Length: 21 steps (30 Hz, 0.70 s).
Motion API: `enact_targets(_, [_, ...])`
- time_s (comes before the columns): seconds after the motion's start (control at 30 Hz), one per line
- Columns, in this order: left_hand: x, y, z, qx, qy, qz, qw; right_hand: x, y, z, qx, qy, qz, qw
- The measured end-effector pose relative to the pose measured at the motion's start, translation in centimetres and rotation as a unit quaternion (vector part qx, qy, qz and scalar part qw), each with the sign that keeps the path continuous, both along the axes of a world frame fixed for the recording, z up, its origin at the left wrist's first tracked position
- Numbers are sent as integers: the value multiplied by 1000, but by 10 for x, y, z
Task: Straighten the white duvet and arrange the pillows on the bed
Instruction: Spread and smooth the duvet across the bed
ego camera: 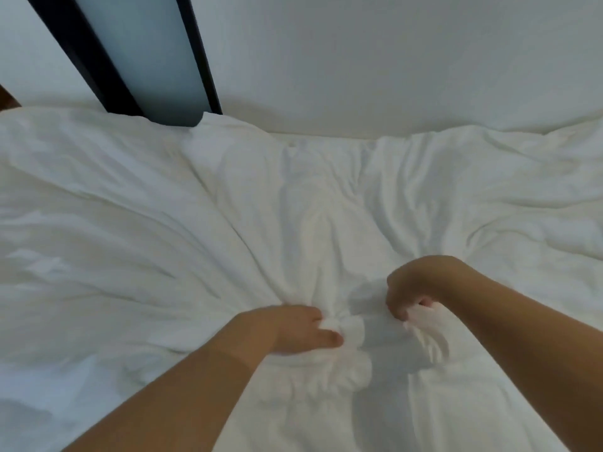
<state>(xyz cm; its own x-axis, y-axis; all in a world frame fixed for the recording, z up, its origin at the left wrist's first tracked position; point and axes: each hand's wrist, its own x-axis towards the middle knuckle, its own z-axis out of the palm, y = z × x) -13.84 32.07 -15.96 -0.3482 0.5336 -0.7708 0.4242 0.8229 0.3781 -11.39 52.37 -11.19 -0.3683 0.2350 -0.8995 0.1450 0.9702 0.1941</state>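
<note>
Both bare forearms reach in from the lower edge, the left from about 7 o'clock and the right from about 4 o'clock, and meet near the lower middle of the view. The left hand (295,327) lies low with its back up, thumb and fingers pinching a small bunch of the white duvet (137,230). The right hand (416,288), just beside it toward 3 o'clock and slightly higher, is curled into a fist with its knuckles up, gripping a twisted fold of the same cloth that trails out beneath it. The two hands are near each other but apart, with a shaded hollow of fabric between them.

The duvet covers nearly the whole bed, heavily wrinkled, with long creases fanning outward from the two grips toward 9, 12 and 2 o'clock. Its far edge bunches against the wall (391,60) at 12 o'clock, where a narrow strip of flatter sheet (326,138) shows. At 11 o'clock a pale frosted panel (143,53) in a dark frame slants up from behind the bedding. Whether any of the rounded white mounds is a pillow cannot be told.
</note>
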Motion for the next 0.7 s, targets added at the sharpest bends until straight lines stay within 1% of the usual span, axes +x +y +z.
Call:
enact_targets(0.03, [-16,-9,6,18,16,22,999,-17,-14,-1,-7,57,-17,998])
enact_targets(0.07, [-35,-24,13,36,85,35,995,-34,-29,-5,-26,129,-32,991])
enact_targets(0.1, [-57,-45,16,43,196,38,979,-53,-46,-9,-55,214,-41,974])
enact_targets(0.13, [-79,-72,17,35,294,46,954,-70,-67,-14,-83,290,-50,952])
enact_targets(0.17, [-100,-105,17,14,355,69,932,-86,-91,-19,-107,340,-56,933])
enact_targets(0.2, [-118,-143,14,-27,373,105,921,-101,-118,-25,-130,374,-52,917])
enact_targets(0.23, [-131,-185,9,-78,360,156,916,-115,-146,-32,-150,401,-40,903])
enact_targets(0.3, [-138,-268,-12,-187,283,244,909,-145,-202,-49,-172,427,-13,888])
enact_targets(0.33, [-133,-300,-25,-218,253,260,906,-159,-228,-59,-172,430,-6,886])
enact_targets(0.37, [-128,-324,-37,-228,240,260,907,-172,-251,-71,-165,432,-3,887])
enact_targets(0.43, [-121,-349,-62,-206,247,255,912,-195,-291,-95,-144,452,-8,880])
enact_targets(0.47, [-125,-353,-73,-188,268,249,911,-206,-307,-106,-128,467,-11,875])
enact_targets(0.57, [-154,-353,-97,-117,374,209,896,-231,-336,-139,-65,507,-4,859])
enact_targets(0.6, [-168,-353,-98,-78,415,200,884,-237,-342,-149,-42,522,3,852])
enact_targets(0.63, [-185,-352,-99,-31,461,203,863,-243,-345,-159,-25,538,7,843])
enact_targets(0.67, [-206,-353,-98,10,506,215,835,-247,-347,-169,-15,555,6,831])
enact_targets(0.7, [-229,-354,-97,39,551,240,799,-251,-347,-177,-8,574,0,819])
